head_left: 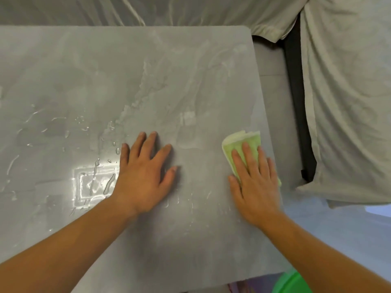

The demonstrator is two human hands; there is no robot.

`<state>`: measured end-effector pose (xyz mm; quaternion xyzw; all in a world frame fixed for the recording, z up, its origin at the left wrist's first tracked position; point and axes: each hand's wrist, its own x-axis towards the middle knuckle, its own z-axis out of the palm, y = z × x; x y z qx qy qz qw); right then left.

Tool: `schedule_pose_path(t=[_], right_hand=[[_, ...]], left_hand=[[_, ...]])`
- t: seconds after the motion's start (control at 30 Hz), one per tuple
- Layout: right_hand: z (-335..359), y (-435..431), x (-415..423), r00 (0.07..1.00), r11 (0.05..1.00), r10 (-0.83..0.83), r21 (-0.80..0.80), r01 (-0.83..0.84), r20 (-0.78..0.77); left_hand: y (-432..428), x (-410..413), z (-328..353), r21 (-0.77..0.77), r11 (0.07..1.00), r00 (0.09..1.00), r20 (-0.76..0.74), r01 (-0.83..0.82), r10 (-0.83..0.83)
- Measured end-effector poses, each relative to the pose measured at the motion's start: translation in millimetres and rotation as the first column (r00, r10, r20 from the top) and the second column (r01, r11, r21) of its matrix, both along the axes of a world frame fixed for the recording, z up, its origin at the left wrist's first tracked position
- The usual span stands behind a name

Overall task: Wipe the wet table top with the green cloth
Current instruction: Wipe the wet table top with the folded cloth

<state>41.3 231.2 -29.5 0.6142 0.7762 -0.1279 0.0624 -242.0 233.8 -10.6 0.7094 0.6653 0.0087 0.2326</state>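
The grey marbled table top (127,70) fills most of the view. Water drops and streaks (93,178) lie on its left and near part, around a bright reflection. The folded green cloth (237,144) lies near the table's right edge. My right hand (256,182) presses flat on the cloth, fingers spread, covering its near half. My left hand (146,172) rests flat on the table at the middle, fingers apart, holding nothing, just right of the wet patch.
The table's right edge (266,115) runs close to the cloth. Beyond it lies grey floor, a dark strip (296,102) and pale draped fabric (347,102). More pale fabric hangs behind the far edge. A green round object (292,282) shows below the near right corner.
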Motion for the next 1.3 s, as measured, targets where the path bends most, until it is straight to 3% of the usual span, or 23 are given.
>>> schedule_pose_path(t=[0.1,0.17,0.23,0.3,0.37,0.43,0.57,0.7,0.77,0.83,0.9,0.97,1.1,1.17,1.3], right_hand=[[-5,63,-17,0.988,0.986,-0.155,0.063,0.155,0.004],[-7,76,-45,0.969,0.965,-0.246,0.094,0.246,-0.015],[-6,35,-73,0.996,0.989,-0.077,0.119,0.083,-0.051],[0,-30,-88,0.975,0.979,0.198,0.072,-0.191,-0.102],[0,-40,-84,0.932,0.94,0.341,0.062,-0.336,-0.127],[-7,3,-88,0.943,0.945,0.318,0.12,-0.305,-0.1],[-8,55,-125,0.996,0.992,0.028,0.124,-0.017,-0.09],[1,-61,-118,0.905,0.914,0.405,0.064,-0.4,-0.128],[-2,-68,-104,0.859,0.868,0.497,0.073,-0.492,-0.125],[-7,-39,-107,0.905,0.907,0.416,0.122,-0.404,-0.093],[-5,-17,-121,0.972,0.971,0.218,0.121,-0.208,-0.085],[-4,-34,-137,0.991,0.991,0.095,0.107,-0.084,-0.099],[2,-110,-131,0.949,0.955,0.297,0.05,-0.293,-0.103],[-2,-101,-115,0.933,0.935,0.353,0.059,-0.349,-0.069],[-6,-45,-105,0.998,0.994,-0.042,0.101,0.047,-0.056]], left_hand=[[-2,-2,-1,0.01,1.0,1.0,0.024,0.0,-0.001],[-4,-8,-1,0.023,0.997,0.989,0.135,-0.071,0.067],[-7,-17,0,0.059,0.986,0.971,0.191,-0.157,0.143],[-15,-26,3,0.068,0.98,0.977,0.119,-0.188,0.179],[-27,-31,5,0.039,0.984,0.984,0.054,-0.172,0.17],[-36,-36,4,0.03,0.988,0.988,0.054,-0.149,0.147],[-44,-47,6,0.066,0.985,0.973,0.18,-0.158,0.145],[-54,-47,11,0.131,0.983,0.973,0.21,-0.125,0.095],[-65,-46,12,0.111,0.989,0.983,0.169,-0.094,0.074],[-78,-43,12,0.07,0.994,0.989,0.126,-0.081,0.072],[-93,-43,11,0.044,0.994,0.991,0.097,-0.095,0.091],[-108,-43,12,0.038,0.99,0.986,0.099,-0.135,0.131],[-130,-47,14,0.035,0.996,0.992,0.103,-0.077,0.073],[-138,-53,12,0.033,0.999,0.997,0.075,-0.024,0.022],[-146,-63,6,0.034,0.999,1.0,0.019,0.019,-0.02]])
